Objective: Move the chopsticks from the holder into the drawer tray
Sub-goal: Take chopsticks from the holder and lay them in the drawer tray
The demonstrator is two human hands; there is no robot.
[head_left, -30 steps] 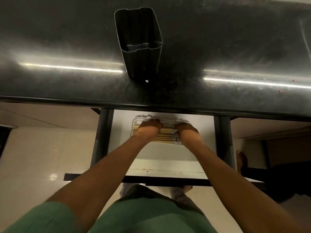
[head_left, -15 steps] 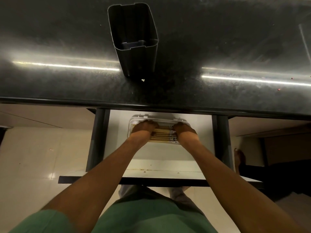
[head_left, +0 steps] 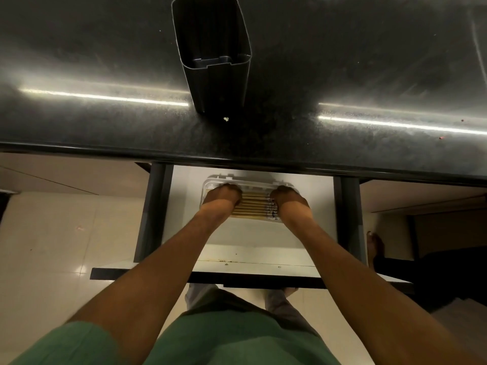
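My left hand (head_left: 222, 200) and right hand (head_left: 288, 201) press palm-down on the chopsticks (head_left: 254, 208) lying in the clear tray (head_left: 253, 182) at the drawer's (head_left: 184, 206) back edge. I cannot tell how my fingers sit. The dark holder (head_left: 213, 59) stands near the countertop's (head_left: 342, 61) front edge.

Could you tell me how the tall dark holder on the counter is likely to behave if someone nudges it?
The holder looks tall, narrow and empty, so it is probably light and apt to tip. The counter looks glossy, so it may slide first.
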